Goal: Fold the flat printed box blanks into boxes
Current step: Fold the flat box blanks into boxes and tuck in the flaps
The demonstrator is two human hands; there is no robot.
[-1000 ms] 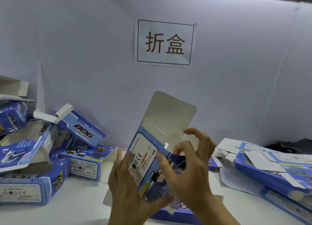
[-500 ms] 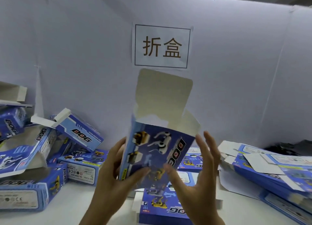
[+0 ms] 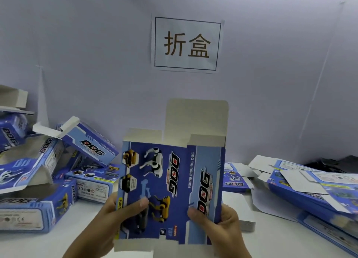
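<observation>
Gripping one blue blank (image 3: 170,190) upright above the table (image 3: 48,244): left hand (image 3: 108,217) pinches its lower left edge, thumb on the printed face; right hand (image 3: 222,224) pinches the lower right edge likewise. Left of the fingers, folded boxes (image 3: 58,172); right, flat blanks (image 3: 310,191). Beyond, wall sign (image 3: 187,44).

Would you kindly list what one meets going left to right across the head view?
Pile of folded boxes → left hand → held box blank → right hand → stack of flat blanks.
</observation>
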